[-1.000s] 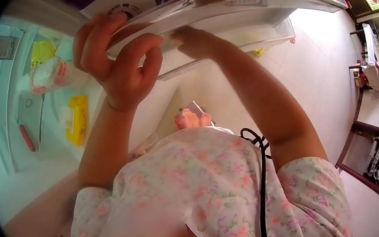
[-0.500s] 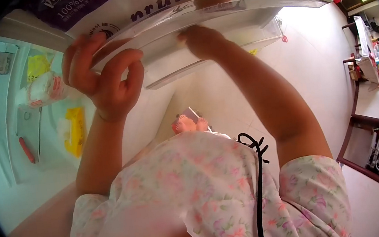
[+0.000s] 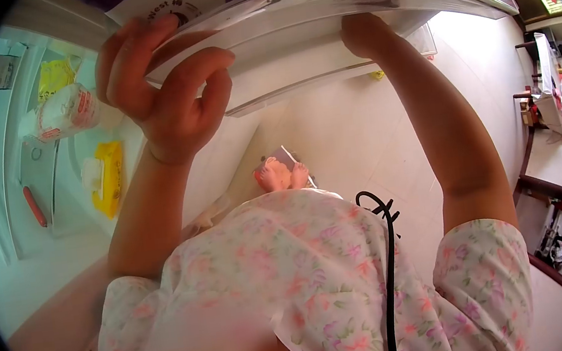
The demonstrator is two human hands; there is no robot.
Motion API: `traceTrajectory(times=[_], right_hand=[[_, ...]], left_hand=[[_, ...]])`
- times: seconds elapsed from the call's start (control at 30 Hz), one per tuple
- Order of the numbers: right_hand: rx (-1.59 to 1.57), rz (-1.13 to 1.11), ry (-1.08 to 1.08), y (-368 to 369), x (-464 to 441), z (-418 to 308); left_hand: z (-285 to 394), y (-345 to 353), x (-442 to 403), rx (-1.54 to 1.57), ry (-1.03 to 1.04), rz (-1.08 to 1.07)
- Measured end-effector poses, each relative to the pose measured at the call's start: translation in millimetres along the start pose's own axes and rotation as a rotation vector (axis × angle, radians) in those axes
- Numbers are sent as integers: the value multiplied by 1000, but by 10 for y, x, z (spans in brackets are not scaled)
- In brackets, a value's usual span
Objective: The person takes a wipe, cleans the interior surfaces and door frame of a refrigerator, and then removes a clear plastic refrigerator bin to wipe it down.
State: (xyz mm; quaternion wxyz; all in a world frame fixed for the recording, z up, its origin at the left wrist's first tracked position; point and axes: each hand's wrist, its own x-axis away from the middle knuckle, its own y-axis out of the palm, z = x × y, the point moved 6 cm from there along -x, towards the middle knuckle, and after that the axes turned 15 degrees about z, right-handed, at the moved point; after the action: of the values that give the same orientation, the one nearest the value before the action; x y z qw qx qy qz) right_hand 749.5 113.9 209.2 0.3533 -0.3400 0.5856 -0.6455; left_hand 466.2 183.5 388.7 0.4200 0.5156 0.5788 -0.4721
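Left hand (image 3: 171, 108): fingers bent and partly spread, placed at the left end of a clear shelf (image 3: 254, 14); whether it is gripped cannot be told. Right hand (image 3: 368, 37): placed under the same shelf, fingertips hidden, hold cannot be told. Shelf: located at top of view. Bag marked "prune" (image 3: 210, 0): seen just beyond its rim. Yellow item (image 3: 111, 179): located at left.
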Motion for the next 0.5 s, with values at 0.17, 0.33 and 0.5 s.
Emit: traceTrajectory(times=[0.17, 0.33, 0.5], right_hand=[[-113, 25, -30, 27, 46, -265], [-275, 152, -128, 159, -50, -606], [-448, 164, -392, 161, -45, -1177]], left_hand=[[22, -25, -39, -29, 29, -8], [33, -40, -6, 59, -27, -10], [55, -32, -20, -17, -2, -12]])
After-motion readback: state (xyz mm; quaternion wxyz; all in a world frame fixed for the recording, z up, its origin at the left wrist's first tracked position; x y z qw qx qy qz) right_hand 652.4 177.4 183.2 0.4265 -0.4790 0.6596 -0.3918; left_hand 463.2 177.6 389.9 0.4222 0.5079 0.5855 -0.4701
